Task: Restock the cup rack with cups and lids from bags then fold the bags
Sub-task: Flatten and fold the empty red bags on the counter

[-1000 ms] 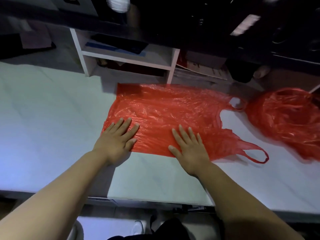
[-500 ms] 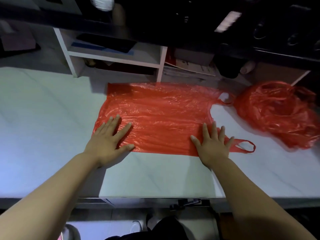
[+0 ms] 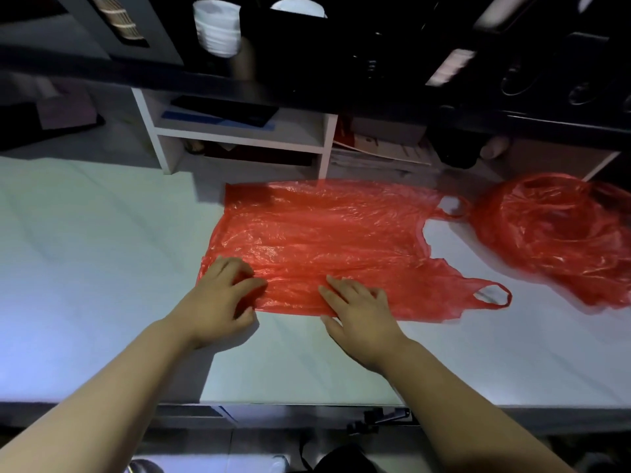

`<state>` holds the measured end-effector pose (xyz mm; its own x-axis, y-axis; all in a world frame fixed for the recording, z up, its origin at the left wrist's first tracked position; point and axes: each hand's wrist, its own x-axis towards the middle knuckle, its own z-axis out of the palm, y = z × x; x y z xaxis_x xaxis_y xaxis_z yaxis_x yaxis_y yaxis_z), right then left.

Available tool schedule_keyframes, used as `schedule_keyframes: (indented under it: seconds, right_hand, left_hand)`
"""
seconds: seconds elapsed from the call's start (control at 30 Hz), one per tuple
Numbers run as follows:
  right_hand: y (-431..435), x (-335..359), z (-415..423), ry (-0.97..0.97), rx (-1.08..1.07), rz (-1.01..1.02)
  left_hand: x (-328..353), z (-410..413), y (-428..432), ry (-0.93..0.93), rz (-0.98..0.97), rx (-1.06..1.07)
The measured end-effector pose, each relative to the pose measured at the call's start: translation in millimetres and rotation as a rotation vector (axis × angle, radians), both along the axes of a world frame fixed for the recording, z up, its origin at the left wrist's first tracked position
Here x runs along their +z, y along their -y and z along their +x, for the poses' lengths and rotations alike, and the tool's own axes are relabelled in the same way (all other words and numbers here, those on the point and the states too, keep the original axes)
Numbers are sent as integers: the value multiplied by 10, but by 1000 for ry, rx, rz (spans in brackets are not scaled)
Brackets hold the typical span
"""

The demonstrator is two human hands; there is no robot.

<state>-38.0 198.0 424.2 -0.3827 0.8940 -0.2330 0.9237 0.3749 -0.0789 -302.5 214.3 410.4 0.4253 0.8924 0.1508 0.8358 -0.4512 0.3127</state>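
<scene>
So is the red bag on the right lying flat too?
No, the right red bag sits crumpled in a puffy heap; only the near red bag is spread flat on the counter.

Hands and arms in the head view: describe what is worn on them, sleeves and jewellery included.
The left hand and right hand are bare: no gloves, rings or watch visible. The left forearm and right forearm are bare too, with no sleeve in frame and no bracelet or marking to be seen.

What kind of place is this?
Probably a drinks shop's work area: stacked white cups sit in a dark rack behind a long white counter, beside a small white shelf unit.
</scene>
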Motion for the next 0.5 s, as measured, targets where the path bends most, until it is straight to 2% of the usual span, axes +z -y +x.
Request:
schedule_keyframes:
  seconds: [0.1, 0.2, 0.33, 0.5]
  right_hand:
    - [-8, 36, -8, -4, -11, -1]
    - [-20, 73, -33, 3, -26, -10]
    - [-86, 103, -90, 47, -35, -11]
    - [-196, 312, -47, -89, -123, 126]
  left_hand:
    - [33, -25, -2, -87, 50, -50]
    - [9, -50, 48, -99, -2, -7]
    - [55, -32, 96, 61, -30, 49]
    - [215, -116, 75, 258, -100, 188]
